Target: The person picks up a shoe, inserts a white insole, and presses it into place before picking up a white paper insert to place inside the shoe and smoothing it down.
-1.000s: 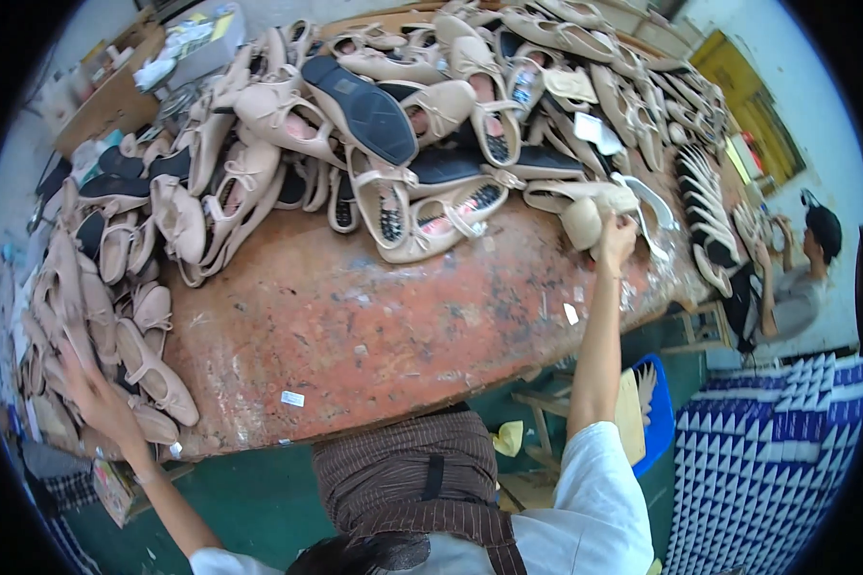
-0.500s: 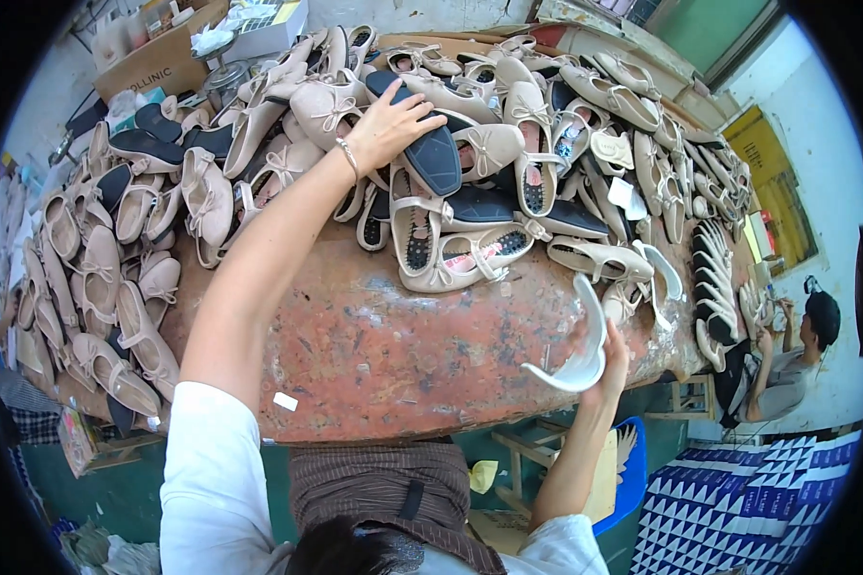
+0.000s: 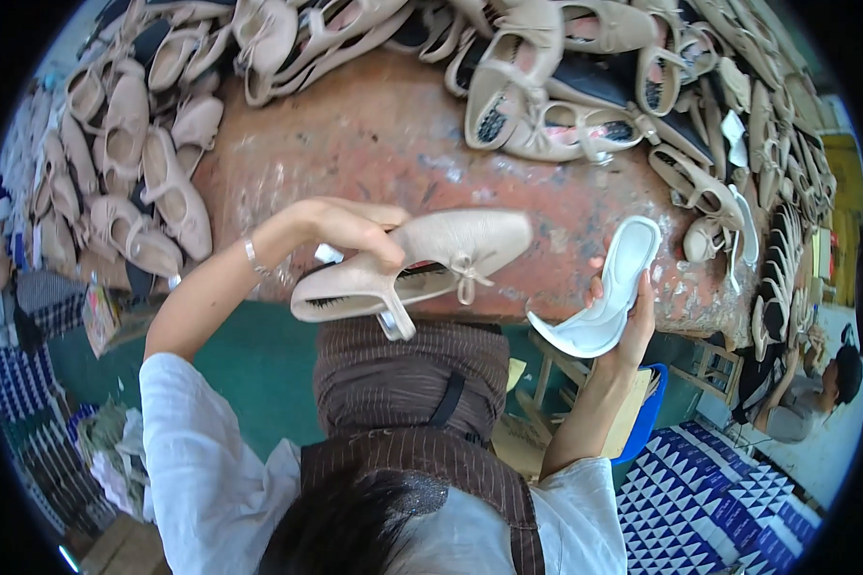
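My left hand [image 3: 355, 230] is closed on a beige flat shoe [image 3: 465, 240] with a small bow and a strap. The shoe lies tilted over the front edge of the worktable, its opening turned toward me. To its right, my right hand [image 3: 633, 311] grips a white, shoe-shaped insert [image 3: 609, 283], curved up at one end, with its hollow side facing up. A gap separates the insert from the shoe. What the left fingertips touch behind the shoe is hidden.
Piles of similar beige shoes [image 3: 518, 72] cover the back of the worktable [image 3: 355, 144], with more shoes [image 3: 177, 196] at its left. A row of shoes [image 3: 777, 278] stands at the right edge. Beyond it sits another person [image 3: 801, 398]. A blue plastic chair [image 3: 645, 422] is below.
My left hand has taken a shoe from the pile and brought it to the front edge. The right hand has turned the white insert. My view has tipped downward.
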A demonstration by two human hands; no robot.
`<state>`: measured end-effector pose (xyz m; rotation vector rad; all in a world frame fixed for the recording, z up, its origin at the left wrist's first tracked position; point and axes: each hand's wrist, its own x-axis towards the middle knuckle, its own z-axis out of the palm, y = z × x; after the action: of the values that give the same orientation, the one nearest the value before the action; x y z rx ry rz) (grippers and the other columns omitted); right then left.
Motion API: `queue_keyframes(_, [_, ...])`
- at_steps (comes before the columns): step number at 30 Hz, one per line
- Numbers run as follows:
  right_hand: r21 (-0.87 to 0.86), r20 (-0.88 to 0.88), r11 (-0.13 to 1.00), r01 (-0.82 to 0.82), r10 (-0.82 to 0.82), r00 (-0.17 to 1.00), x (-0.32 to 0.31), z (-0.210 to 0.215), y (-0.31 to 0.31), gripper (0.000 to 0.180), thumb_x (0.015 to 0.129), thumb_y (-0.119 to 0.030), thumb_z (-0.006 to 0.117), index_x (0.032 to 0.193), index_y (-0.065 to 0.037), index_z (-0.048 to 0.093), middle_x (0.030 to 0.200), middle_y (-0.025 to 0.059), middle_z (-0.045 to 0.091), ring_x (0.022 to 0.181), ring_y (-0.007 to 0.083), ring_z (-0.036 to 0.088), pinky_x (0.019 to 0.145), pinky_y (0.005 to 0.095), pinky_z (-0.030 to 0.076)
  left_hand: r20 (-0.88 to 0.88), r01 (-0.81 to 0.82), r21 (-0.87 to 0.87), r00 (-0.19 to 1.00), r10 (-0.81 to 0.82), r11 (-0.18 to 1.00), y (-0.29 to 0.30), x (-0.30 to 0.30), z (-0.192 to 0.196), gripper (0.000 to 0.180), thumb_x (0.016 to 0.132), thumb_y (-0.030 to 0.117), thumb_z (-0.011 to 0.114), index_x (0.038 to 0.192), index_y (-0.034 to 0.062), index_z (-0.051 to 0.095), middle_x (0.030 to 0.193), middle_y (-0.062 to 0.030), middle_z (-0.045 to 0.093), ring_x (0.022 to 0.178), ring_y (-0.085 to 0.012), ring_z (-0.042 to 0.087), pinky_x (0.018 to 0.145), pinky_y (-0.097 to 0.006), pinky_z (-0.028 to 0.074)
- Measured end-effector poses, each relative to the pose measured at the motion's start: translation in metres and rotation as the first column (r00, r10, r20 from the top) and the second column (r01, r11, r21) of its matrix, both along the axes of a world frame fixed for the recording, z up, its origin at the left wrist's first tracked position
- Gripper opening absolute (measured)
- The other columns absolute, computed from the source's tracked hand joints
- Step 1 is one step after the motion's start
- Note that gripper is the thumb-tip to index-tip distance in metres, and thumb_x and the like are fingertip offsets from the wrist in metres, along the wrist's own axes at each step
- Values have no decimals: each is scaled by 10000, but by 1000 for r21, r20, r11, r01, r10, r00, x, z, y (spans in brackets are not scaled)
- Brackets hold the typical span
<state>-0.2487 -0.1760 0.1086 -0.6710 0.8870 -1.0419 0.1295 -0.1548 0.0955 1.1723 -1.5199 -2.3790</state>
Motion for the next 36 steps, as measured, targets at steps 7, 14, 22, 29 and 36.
queue_keyframes(7, [-357, -876, 706, -612, -26, 482, 62, 12, 39, 271, 893, -90, 645, 1143, -10, 713, 1128, 131, 669, 1049, 237, 594, 939, 348, 425, 245, -104, -912, 636, 731, 397, 63, 5, -19, 492, 755, 99, 710, 1220, 10, 577, 1176, -183, 604, 1067, -373, 586, 939, -419, 476])
queue_keyframes(14, [-496, -865, 343, -797, -274, 420, 117, -17, 30, 250, 730, -56, 755, 979, -83, 761, 1093, 58, 688, 992, 246, 614, 871, 388, 434, 449, -291, -863, -68, 891, 413, 156, -24, -30, 461, 876, 339, 709, 1198, 24, 610, 1046, -188, 607, 829, -363, 641, 724, -458, 519])
queue_keyframes(22, [-509, -857, 217, -833, -38, 514, 178, -64, 16, 186, 708, -30, 724, 890, -54, 756, 1029, 78, 715, 969, 261, 634, 879, 409, 461, 129, -718, -678, 91, 987, 155, 144, -21, -64, 669, 740, 109, 792, 1345, -12, 533, 1030, -120, 573, 688, -139, 631, 621, -262, 552])
queue_keyframes(29, [-470, -844, 278, -838, 136, 519, 213, -79, 22, 249, 733, 36, 685, 940, -68, 775, 1027, 101, 730, 925, 269, 691, 808, 374, 551, 145, -819, -536, 151, 978, 206, 145, -12, -59, 761, 685, 53, 836, 1354, -11, 479, 1069, -121, 573, 763, -139, 657, 655, -262, 577])
queue_keyframes(36, [-439, -821, 340, -832, 224, 525, 229, -79, 28, 237, 747, 50, 683, 932, -61, 781, 1001, 133, 738, 971, 265, 703, 771, 349, 571, 115, -836, -519, 137, 984, 177, 146, -8, -65, 649, 693, 84, 863, 1216, -39, 499, 988, -132, 645, 731, -142, 668, 639, -258, 574])
